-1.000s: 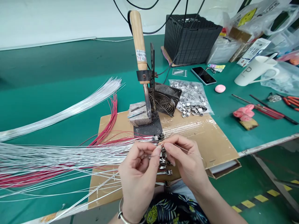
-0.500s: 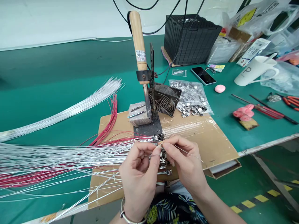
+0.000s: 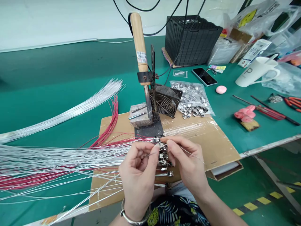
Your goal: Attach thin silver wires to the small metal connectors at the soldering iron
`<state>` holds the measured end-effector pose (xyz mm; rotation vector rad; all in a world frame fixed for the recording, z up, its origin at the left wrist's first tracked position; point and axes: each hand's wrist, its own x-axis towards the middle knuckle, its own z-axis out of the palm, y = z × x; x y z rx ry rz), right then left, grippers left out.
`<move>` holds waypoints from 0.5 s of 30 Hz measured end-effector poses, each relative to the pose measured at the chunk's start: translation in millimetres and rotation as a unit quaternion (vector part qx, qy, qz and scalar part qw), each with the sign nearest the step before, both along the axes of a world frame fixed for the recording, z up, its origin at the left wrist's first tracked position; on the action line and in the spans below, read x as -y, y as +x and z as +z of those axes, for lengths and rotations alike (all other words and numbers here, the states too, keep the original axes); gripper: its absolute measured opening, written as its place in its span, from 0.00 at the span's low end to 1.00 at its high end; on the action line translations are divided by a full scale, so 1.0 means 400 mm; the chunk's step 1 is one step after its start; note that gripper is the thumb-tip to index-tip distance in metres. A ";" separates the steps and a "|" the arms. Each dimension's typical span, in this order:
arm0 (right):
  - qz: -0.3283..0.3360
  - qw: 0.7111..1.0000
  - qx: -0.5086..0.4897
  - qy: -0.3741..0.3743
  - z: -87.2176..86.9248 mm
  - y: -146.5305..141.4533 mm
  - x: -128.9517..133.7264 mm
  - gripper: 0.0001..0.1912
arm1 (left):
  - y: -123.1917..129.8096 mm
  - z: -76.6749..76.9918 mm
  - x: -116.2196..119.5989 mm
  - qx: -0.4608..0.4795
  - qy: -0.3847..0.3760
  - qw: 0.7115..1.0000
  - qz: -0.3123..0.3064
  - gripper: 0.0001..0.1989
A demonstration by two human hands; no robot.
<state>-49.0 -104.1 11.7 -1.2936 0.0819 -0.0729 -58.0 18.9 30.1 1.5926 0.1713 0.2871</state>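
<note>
left hand (image 3: 138, 177), right hand (image 3: 188, 164) — pinching thin wire (image 3: 190, 153) over metal terminals (image 3: 163, 158)

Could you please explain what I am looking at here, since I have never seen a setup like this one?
This is a single view from a camera worn on a person's head, looking down at their own two hands over a green workbench. The left hand and right hand meet at a row of small metal clips on a sheet of cardboard. Many thin white and red wires fan out to the left of the clips. The fingers are close together, so exactly what each hand pinches is too small to tell. Beyond the hands, a soldering iron stands upright in a holder beside a small fan, and a plastic bag of more clips lies nearby.
</note>
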 end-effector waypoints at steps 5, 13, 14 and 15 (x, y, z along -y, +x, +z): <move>-0.027 0.990 0.073 -0.116 0.012 -0.010 0.021 0.10 | 0.001 0.001 -0.009 -0.007 -0.005 1.000 0.004 0.05; -0.015 0.986 0.081 -0.147 0.025 -0.012 0.021 0.10 | -0.004 0.005 -0.013 -0.006 -0.006 1.000 -0.001 0.04; -0.014 0.986 0.078 -0.145 0.025 -0.011 0.021 0.10 | -0.002 0.006 -0.013 -0.006 -0.004 1.000 0.000 0.04; -0.013 0.987 0.076 -0.143 0.025 -0.011 0.022 0.10 | 0.000 0.007 -0.012 -0.005 -0.003 1.000 0.001 0.04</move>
